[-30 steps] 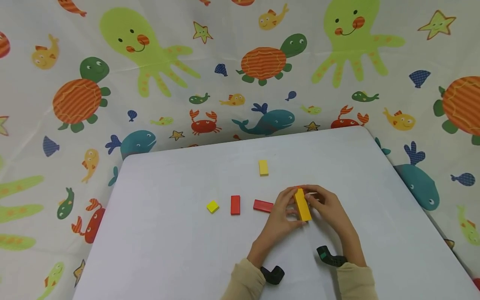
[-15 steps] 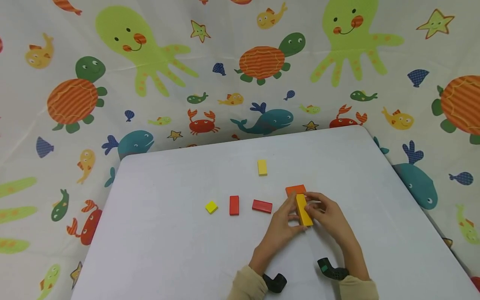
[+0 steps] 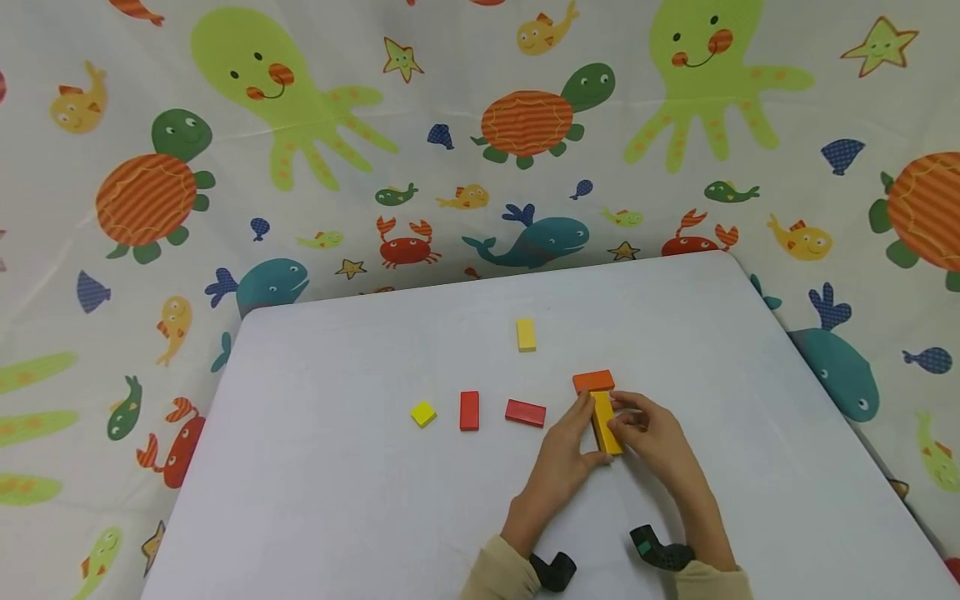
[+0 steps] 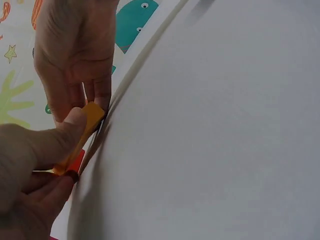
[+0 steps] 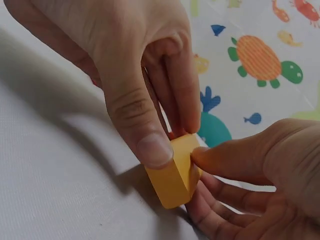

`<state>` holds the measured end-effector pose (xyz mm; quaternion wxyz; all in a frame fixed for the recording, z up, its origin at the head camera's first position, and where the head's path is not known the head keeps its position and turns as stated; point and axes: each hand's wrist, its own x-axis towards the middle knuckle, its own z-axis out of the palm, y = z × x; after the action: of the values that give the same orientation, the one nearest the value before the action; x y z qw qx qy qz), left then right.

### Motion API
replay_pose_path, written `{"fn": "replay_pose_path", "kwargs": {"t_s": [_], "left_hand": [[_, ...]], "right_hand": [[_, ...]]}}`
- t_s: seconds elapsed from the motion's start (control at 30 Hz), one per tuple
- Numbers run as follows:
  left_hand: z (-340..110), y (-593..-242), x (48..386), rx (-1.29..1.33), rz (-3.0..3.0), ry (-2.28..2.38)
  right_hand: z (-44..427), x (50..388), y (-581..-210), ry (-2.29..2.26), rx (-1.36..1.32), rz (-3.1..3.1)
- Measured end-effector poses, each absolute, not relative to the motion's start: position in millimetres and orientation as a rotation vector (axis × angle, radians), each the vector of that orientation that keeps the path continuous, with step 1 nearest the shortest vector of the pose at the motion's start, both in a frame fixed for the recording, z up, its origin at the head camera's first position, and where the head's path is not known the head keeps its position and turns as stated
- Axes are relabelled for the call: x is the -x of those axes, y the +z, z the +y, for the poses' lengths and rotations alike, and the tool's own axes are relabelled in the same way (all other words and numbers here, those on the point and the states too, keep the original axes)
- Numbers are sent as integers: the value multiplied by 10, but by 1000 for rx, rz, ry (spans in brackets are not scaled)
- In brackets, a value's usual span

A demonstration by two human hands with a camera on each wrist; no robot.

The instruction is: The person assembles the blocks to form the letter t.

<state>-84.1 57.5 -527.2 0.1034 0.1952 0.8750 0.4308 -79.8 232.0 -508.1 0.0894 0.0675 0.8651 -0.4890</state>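
A yellow-orange rectangular block (image 3: 607, 423) is held between both hands over the right half of the white table. My left hand (image 3: 557, 467) grips it from the left, its thumb at the near end and fingers toward the far end. From the other side, my right hand (image 3: 660, 442) pinches the block with thumb and fingers. In the right wrist view, the yellow-orange block (image 5: 170, 185) shows its near end under a thumb. Just beyond it lies an orange block (image 3: 593, 381), partly covered by the held block and the left fingers; whether the two touch is unclear.
Left of the hands lie a dark red block (image 3: 525, 413), a red block (image 3: 468, 411) and a small bright yellow block (image 3: 423, 414). Farther back is a pale yellow block (image 3: 527, 335). A printed cloth (image 3: 450, 83) hangs behind the white table (image 3: 337, 483).
Both hands have drawn the yellow-orange block slightly nearer, then lowered it a little. The orange block beyond it, mostly covered a second ago, now shows.
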Motion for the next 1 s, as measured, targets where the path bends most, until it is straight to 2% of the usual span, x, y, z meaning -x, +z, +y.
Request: {"fn": "replay_pose_path", "kwargs": {"t_s": [0.27,1.0], "left_hand": [[588,-5275,837,-595,2737,1111],[613,-5371,1075,-572,2701,1196]], "right_hand": [[2229,818,-5069,-1363,-177,2689],[2200,1107,-5092,-1312,-210,2728]]}}
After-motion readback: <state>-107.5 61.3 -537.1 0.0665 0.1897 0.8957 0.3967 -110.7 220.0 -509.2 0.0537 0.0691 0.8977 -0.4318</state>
